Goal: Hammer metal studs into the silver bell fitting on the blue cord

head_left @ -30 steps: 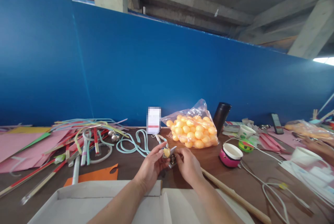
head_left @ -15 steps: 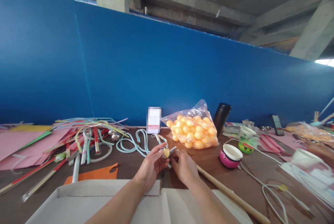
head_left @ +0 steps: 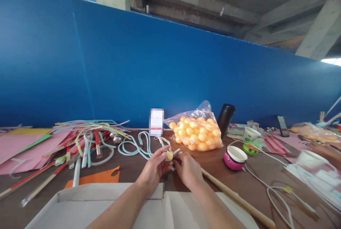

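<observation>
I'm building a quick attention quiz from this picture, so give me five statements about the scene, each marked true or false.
1. The left hand holds a small yellowish piece at its fingertips. True.
2. The right hand is far from the left hand. False: the right hand is close beside it.
3. The orange balls are in a clear plastic bag. True.
4. The black cylinder stands left of the bag. False: the black cylinder is on its right.
5. The pink bowl lies upside down. False: the pink bowl stands upright, its white inside showing.
</observation>
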Motion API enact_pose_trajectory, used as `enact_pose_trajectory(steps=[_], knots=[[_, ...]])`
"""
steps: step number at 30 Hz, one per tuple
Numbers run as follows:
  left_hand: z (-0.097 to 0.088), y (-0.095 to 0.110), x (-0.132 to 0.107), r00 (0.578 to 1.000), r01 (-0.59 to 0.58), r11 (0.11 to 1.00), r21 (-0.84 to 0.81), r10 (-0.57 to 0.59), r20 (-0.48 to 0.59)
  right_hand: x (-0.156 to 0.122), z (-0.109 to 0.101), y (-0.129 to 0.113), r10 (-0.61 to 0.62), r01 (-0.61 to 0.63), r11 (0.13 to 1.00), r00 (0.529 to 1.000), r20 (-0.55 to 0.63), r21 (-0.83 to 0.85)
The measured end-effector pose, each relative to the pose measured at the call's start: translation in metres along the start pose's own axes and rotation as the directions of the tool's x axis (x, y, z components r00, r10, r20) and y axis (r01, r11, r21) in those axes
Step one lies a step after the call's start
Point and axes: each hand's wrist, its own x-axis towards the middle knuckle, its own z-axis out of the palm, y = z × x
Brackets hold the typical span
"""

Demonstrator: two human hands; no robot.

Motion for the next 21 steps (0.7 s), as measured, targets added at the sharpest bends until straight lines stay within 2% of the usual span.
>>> enact_pose_trajectory(steps=[9, 15, 21], knots=[[0.000, 0.000, 0.001, 1.000, 0.004, 1.000, -0.003, -0.004, -0.003, 0.002, 0.003, 0.003, 0.013, -0.009, 0.995, 0.999, -0.038, 0.104], [0.001, 0.000, -0.001, 1.000, 0.001, 1.000, 0.007, -0.001, -0.009, 0.004, -0.003, 0.007, 0.010, 0.009, 0.983, 0.994, -0.105, 0.185], [0.003, 0.002, -0.001, 1.000, 0.006, 1.000, 0.006, -0.005, -0.022, 0.002, -0.004, 0.010, 0.012, 0.014, 0.973, 0.994, -0.108, 0.231]])
